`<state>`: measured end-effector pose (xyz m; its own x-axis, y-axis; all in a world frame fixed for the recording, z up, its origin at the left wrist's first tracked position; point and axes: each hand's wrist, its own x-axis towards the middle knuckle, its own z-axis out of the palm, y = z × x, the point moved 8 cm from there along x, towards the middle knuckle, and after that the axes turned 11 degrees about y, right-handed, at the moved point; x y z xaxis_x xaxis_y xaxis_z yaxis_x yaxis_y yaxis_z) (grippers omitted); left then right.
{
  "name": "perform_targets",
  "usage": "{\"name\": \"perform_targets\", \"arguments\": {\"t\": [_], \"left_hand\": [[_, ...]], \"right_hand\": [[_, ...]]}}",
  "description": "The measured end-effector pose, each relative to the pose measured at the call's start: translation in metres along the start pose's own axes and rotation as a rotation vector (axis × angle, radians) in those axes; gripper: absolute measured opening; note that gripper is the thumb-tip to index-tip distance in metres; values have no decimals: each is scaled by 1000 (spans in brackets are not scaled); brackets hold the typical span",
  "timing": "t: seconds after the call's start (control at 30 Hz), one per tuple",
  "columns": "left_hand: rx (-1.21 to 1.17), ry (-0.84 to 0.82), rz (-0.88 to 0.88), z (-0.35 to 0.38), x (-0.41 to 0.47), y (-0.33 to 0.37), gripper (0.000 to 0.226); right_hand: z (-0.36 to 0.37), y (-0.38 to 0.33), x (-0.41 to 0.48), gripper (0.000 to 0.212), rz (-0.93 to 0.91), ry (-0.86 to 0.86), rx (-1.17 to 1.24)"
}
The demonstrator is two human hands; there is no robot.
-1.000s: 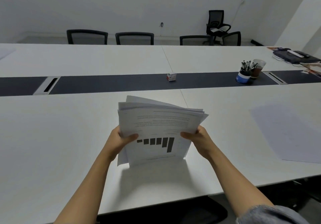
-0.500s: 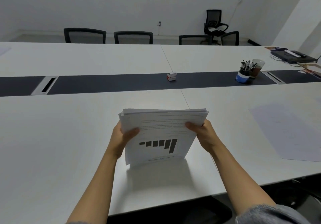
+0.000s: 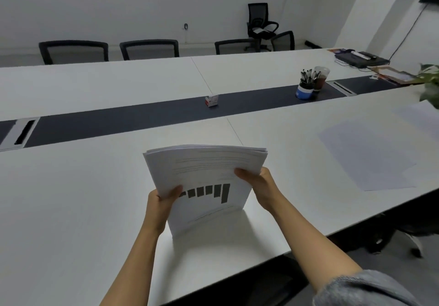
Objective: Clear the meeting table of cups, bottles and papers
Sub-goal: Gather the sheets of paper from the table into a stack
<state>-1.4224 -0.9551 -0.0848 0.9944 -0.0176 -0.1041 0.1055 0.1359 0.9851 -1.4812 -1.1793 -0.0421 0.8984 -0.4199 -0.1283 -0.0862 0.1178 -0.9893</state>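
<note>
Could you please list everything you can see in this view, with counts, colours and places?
table: one, white with dark strip, fills the view
paper stack: one, white with black bars, upright on the table, centre
loose sheets: at least two, white, flat at right
box: one, red and white, on the strip
pen cup: one, blue and white, on the strip, right
cup: one, clear with brown contents, beside the pen cup
chairs: five, black, behind the table
device: one, black, far right end
plant: one, green, right edge
left hand: one, grips the stack's left side
right hand: one, grips the stack's right side
</note>
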Motion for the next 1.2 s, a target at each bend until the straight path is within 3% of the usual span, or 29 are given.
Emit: {"name": "perform_targets", "arguments": {"t": [0.23, 0.47, 0.6, 0.77, 0.87, 1.0, 1.2], "left_hand": [[-125, -44, 17, 79, -5, 32, 5], [-200, -96, -150, 217, -38, 11, 16], [-217, -351, -354, 313, -73, -29, 48], [-59, -616, -504, 416, -154, -80, 33], [8, -539, -489, 452, -180, -104, 24], [87, -370, -459, 468, -177, -125, 31], [60, -186, -482, 473, -130, -149, 39]], "right_hand": [[-90, -10, -20, 9, -13, 143, -124], [-241, 1, -56, 14, 42, 324, -315], [-338, -9, -73, 22, 31, 518, -297], [-447, -12, -97, 24, 57, 637, -177], [-488, -6, -99, 17, 90, 629, -158], [-517, 4, -84, 15, 123, 547, -186], [-558, 22, -34, 33, 305, 555, -234]]}}
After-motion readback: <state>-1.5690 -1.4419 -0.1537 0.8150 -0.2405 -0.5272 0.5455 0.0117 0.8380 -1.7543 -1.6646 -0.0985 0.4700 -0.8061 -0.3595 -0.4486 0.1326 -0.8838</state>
